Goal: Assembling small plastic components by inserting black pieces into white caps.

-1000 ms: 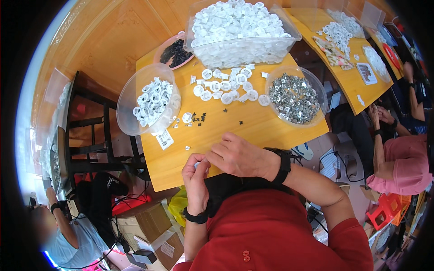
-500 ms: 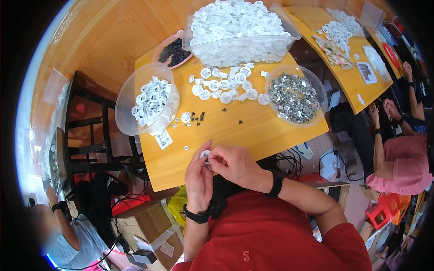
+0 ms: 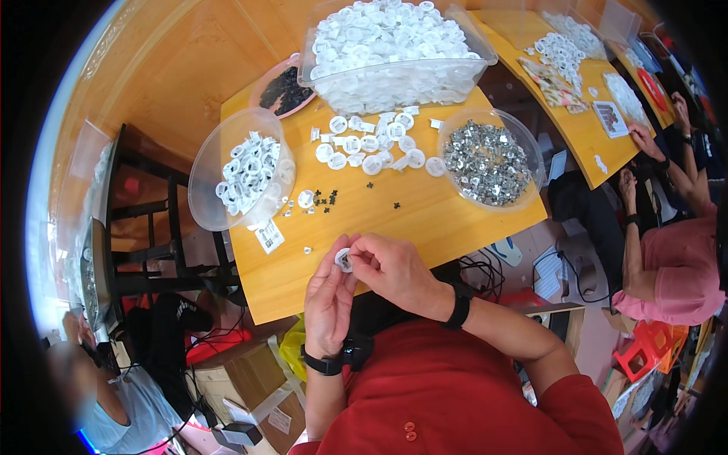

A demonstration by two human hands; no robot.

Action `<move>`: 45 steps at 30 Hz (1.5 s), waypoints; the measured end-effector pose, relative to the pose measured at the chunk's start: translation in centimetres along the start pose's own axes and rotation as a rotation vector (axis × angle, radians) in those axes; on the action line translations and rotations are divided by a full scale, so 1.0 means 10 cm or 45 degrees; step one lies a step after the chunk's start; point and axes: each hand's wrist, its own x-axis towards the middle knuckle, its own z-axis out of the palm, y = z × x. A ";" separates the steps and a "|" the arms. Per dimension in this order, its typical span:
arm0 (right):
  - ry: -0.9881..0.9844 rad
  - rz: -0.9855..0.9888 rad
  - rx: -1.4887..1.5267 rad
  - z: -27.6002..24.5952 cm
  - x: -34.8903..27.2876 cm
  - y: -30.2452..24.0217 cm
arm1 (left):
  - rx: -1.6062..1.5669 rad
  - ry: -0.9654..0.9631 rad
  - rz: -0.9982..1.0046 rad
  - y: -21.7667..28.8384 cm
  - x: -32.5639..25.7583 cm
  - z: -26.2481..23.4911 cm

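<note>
Close to the table's near edge, my left hand [image 3: 327, 307] grips a small white round plastic part [image 3: 343, 260] with a dark spot in its middle. My right hand [image 3: 402, 277] is closed in a pinch against the right side of that part; whatever sits between its fingertips is too small and hidden to name. Just beyond my hands lie a tiny light piece [image 3: 308, 249] and a cluster of small black cross-shaped pieces [image 3: 326, 199]. Beside the cluster rests another white round part [image 3: 305, 199]. Several more white round parts [image 3: 371, 144] are scattered farther back.
A clear bowl of white parts [image 3: 199, 178] stands left, a bowl of shiny metal pieces [image 3: 536, 163] right. At the back are a big clear bin [image 3: 387, 87] piled with white parts and a pink bowl [image 3: 262, 91] of black pieces. Co-workers sit on both sides.
The white round part has turned in my left hand, so its face shows more. Both hands remain together over the near edge. At right, a co-worker's hand now reaches toward the other table.
</note>
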 end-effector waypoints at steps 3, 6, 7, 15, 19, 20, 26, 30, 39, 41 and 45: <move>0.000 0.033 0.008 -0.01 0.01 0.02 | -0.019 -0.005 -0.008 -0.01 0.02 -0.02; -0.004 0.055 -0.005 -0.01 0.01 0.03 | 0.005 0.025 -0.002 -0.04 0.02 -0.06; -0.002 0.056 -0.006 -0.01 0.01 0.04 | 0.005 0.023 -0.004 -0.04 0.02 -0.06; 0.034 0.022 -0.083 -0.03 0.04 0.04 | 0.097 0.121 0.060 -0.09 0.05 -0.08; 0.020 0.025 -0.097 -0.01 0.05 0.05 | 0.162 0.140 0.123 -0.10 0.04 -0.07; 0.010 0.029 -0.123 -0.01 0.05 0.05 | 0.268 0.158 0.178 -0.11 0.05 -0.07; -0.014 0.090 -0.046 0.01 0.06 0.05 | 0.525 0.190 0.341 -0.15 0.03 -0.08; -0.021 0.208 0.151 0.02 0.06 0.03 | 0.507 0.234 0.409 -0.19 0.04 -0.06; -0.020 0.263 0.292 0.10 0.06 0.19 | 0.175 0.208 0.306 -0.25 0.07 -0.07; 0.047 0.207 0.298 0.08 0.08 0.22 | 0.192 0.240 0.304 -0.21 0.07 0.02; 0.027 0.286 0.266 -0.01 0.12 0.13 | 0.208 0.261 0.282 -0.21 0.08 -0.02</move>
